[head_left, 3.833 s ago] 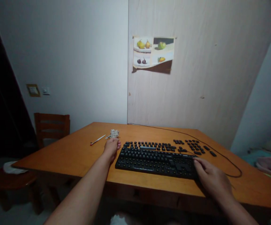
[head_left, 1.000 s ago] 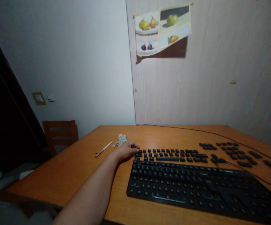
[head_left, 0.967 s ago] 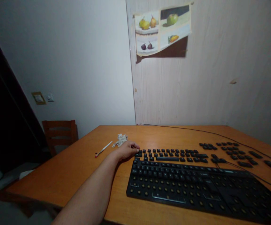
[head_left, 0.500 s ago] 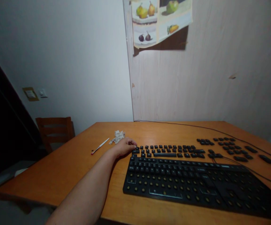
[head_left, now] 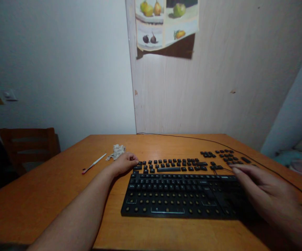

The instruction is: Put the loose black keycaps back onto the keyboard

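Note:
My left hand rests on the table at the left end of the loose black keycaps. Its fingers are bent together, and the fingertips are at the end keycap. My right hand, slightly blurred, hovers over the right part of the black keyboard, fingers stretched leftward with the thumb close below them. Nothing shows in it. The keyboard lies in front of the keycaps; its upper rows carry caps while the lower rows show bare switch stems. My right hand hides the keyboard's right end.
A crumpled whitish tissue lies just behind my left hand, and a thin white brush to its left. A black cable crosses the table's back and right. More keycaps sit at the right. A wooden chair stands at left.
My right hand has come into view from the right, over the keyboard. The view has turned to the right. My left hand has stayed at the end of the keycap row.

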Demonstrator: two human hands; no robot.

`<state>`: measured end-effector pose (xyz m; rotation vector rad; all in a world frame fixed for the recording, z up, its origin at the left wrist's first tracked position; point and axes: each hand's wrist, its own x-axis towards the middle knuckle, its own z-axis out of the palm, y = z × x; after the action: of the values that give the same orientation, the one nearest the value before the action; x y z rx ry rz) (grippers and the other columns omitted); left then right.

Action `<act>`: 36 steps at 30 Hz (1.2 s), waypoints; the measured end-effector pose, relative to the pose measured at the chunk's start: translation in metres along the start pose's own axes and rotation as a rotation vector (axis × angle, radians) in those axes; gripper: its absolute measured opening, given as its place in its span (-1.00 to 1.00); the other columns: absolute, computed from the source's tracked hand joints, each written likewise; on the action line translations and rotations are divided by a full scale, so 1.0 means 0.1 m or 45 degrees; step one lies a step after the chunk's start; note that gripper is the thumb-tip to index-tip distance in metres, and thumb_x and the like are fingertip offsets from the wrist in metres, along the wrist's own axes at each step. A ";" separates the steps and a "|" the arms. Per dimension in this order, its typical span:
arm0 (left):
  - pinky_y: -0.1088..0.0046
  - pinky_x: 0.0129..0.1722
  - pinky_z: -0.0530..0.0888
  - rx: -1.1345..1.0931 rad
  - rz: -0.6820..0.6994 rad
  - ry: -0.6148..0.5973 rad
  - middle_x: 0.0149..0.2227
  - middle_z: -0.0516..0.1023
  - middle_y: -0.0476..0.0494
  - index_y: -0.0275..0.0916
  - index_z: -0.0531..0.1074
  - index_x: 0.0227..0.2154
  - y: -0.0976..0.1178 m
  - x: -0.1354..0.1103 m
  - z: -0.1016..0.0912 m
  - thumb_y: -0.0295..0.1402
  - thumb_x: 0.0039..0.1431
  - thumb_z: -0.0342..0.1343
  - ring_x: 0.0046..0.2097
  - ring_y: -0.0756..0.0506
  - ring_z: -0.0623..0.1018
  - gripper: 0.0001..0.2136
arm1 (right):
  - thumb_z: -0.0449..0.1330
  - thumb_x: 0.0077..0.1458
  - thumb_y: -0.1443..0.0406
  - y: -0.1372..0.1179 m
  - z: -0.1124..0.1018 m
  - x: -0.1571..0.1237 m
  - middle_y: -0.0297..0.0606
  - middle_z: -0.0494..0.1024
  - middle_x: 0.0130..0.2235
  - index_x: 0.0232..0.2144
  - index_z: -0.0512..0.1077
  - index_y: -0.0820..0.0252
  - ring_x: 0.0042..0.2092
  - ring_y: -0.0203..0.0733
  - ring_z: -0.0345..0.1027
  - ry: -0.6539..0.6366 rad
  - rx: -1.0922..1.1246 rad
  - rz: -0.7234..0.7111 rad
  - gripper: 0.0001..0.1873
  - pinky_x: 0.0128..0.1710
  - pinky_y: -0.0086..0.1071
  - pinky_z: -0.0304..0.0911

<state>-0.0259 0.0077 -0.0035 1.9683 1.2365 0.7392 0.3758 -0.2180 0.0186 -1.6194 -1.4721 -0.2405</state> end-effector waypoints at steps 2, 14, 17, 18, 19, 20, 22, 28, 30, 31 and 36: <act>0.50 -0.47 0.24 -0.036 -0.016 0.017 -0.53 0.49 -0.08 -0.33 0.48 -0.51 -0.01 0.00 0.01 -0.21 -0.07 0.17 -0.47 -0.02 0.39 -0.77 | 0.11 0.21 0.06 -0.22 0.10 0.25 -0.31 0.59 -0.13 -0.19 0.53 0.00 -0.09 -0.09 0.46 -0.153 -0.019 -0.092 -0.72 -0.08 -0.23 0.33; 0.55 -0.51 0.27 -0.656 -0.120 0.147 -0.58 0.37 0.03 -0.28 0.35 -0.48 0.05 -0.05 0.02 -0.28 -0.14 0.28 -0.54 0.06 0.36 -0.76 | 0.05 0.22 0.21 -1.25 1.11 0.88 -0.17 0.58 -0.15 -0.08 0.53 0.14 -0.14 -0.11 0.43 -0.763 -0.083 -0.499 -0.67 -0.15 -0.28 0.25; 0.54 -0.49 0.31 -0.793 -0.128 0.123 -0.57 0.38 0.02 -0.28 0.35 -0.47 0.16 -0.11 0.01 -0.30 -0.15 0.30 -0.54 0.07 0.37 -0.74 | 0.10 0.18 0.22 -1.46 1.35 0.88 -0.19 0.57 -0.17 -0.04 0.52 0.11 -0.19 -0.12 0.42 -0.810 -0.084 -0.558 -0.66 -0.20 -0.31 0.22; 0.54 -0.49 0.32 -0.828 -0.122 0.104 -0.57 0.39 0.02 -0.29 0.34 -0.47 0.19 -0.13 0.01 -0.32 -0.15 0.31 -0.53 0.07 0.38 -0.74 | 0.11 0.17 0.22 -1.51 1.41 0.87 -0.20 0.56 -0.17 -0.02 0.51 0.11 -0.20 -0.13 0.42 -0.822 -0.084 -0.572 -0.65 -0.22 -0.31 0.22; 0.55 -0.49 0.31 -0.857 -0.117 0.084 -0.55 0.40 0.01 -0.29 0.35 -0.47 0.23 -0.15 0.01 -0.33 -0.15 0.31 -0.52 0.07 0.39 -0.75 | 0.12 0.17 0.22 -1.56 1.47 0.87 -0.20 0.56 -0.17 0.00 0.50 0.10 -0.20 -0.13 0.41 -0.833 -0.084 -0.584 -0.64 -0.23 -0.32 0.21; 0.55 -0.50 0.30 -0.879 -0.120 0.064 -0.54 0.41 0.00 -0.30 0.35 -0.47 0.26 -0.16 0.01 -0.35 -0.16 0.31 -0.52 0.07 0.39 -0.75 | 0.13 0.16 0.22 -1.60 1.51 0.86 -0.20 0.55 -0.16 0.01 0.48 0.10 -0.20 -0.14 0.41 -0.843 -0.082 -0.594 -0.63 -0.24 -0.33 0.20; 0.57 -0.52 0.28 -0.927 -0.124 0.020 -0.53 0.43 -0.01 -0.30 0.35 -0.46 0.30 -0.19 0.01 -0.38 -0.16 0.31 -0.51 0.07 0.39 -0.76 | 0.15 0.16 0.23 -1.66 1.58 0.85 -0.20 0.53 -0.14 0.02 0.47 0.09 -0.20 -0.17 0.40 -0.859 -0.076 -0.608 -0.63 -0.24 -0.36 0.19; 0.54 -0.42 0.36 -1.071 -0.103 -0.107 -0.51 0.45 -0.03 -0.31 0.36 -0.44 0.31 -0.19 0.03 -0.44 -0.14 0.30 -0.46 0.05 0.45 -0.78 | 0.17 0.18 0.22 -1.76 1.67 0.81 -0.24 0.49 -0.18 -0.10 0.51 0.09 -0.23 -0.23 0.37 -0.877 -0.055 -0.631 -0.75 -0.28 -0.40 0.15; 0.52 -0.40 0.37 -1.110 -0.107 -0.143 -0.51 0.45 -0.02 -0.31 0.36 -0.44 0.32 -0.19 0.04 -0.45 -0.14 0.30 -0.46 0.05 0.46 -0.78 | 0.16 0.18 0.23 -1.77 1.68 0.79 -0.24 0.48 -0.20 -0.13 0.51 0.10 -0.25 -0.24 0.36 -0.874 -0.053 -0.630 -0.77 -0.30 -0.41 0.13; 0.52 -0.39 0.37 -1.124 -0.111 -0.161 -0.51 0.45 -0.03 -0.31 0.36 -0.44 0.33 -0.20 0.04 -0.45 -0.14 0.30 -0.46 0.04 0.47 -0.78 | 0.16 0.18 0.24 -1.77 1.68 0.78 -0.25 0.47 -0.20 -0.13 0.51 0.11 -0.26 -0.24 0.35 -0.871 -0.053 -0.626 -0.78 -0.31 -0.41 0.12; 0.54 -0.43 0.34 -1.148 -0.126 -0.204 -0.51 0.47 -0.04 -0.31 0.37 -0.45 0.38 -0.23 0.03 -0.49 -0.15 0.27 -0.47 0.05 0.46 -0.81 | 0.16 0.18 0.23 -1.77 1.67 0.77 -0.25 0.47 -0.22 -0.15 0.51 0.13 -0.27 -0.25 0.35 -0.854 -0.048 -0.617 -0.78 -0.29 -0.40 0.12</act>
<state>-0.0122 -0.0258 0.0225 1.1825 0.6989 0.8658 0.1741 -0.0671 0.0589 -1.4083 -2.3835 0.0201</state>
